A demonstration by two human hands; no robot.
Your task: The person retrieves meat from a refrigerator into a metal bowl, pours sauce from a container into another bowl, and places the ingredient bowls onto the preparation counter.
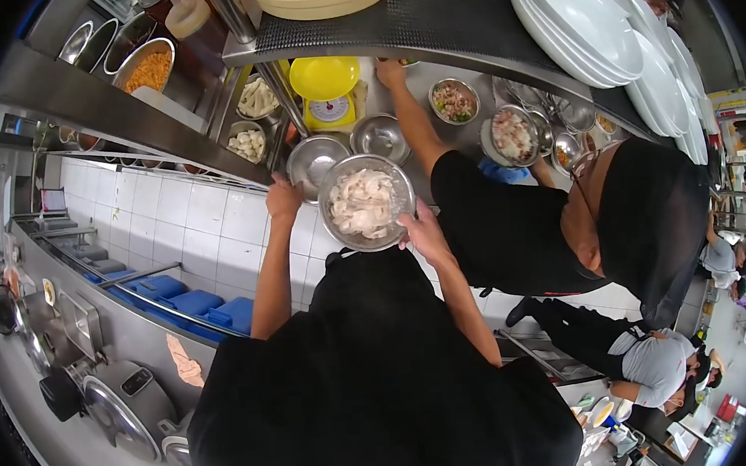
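A metal bowl of pale, raw-looking meat slices (pixel 364 204) is in front of my body, over the counter's near edge. My right hand (pixel 425 231) grips its right rim, thumb towards the inside. Just beyond it on the left is a second metal bowl (pixel 307 155), with a shiny bare inside. My left hand (pixel 283 201) is closed at that bowl's left rim; the fingertips are partly hidden. Another bare metal bowl (pixel 380 138) stands behind the meat bowl.
A yellow kitchen scale (pixel 329 111) carries a yellow dish (pixel 324 76). A co-worker's arm (pixel 418 124) reaches across the counter at my right, near bowls of chopped food (pixel 454 102). Overhead, a steel shelf (pixel 437 40) holds stacked white plates (pixel 580 19).
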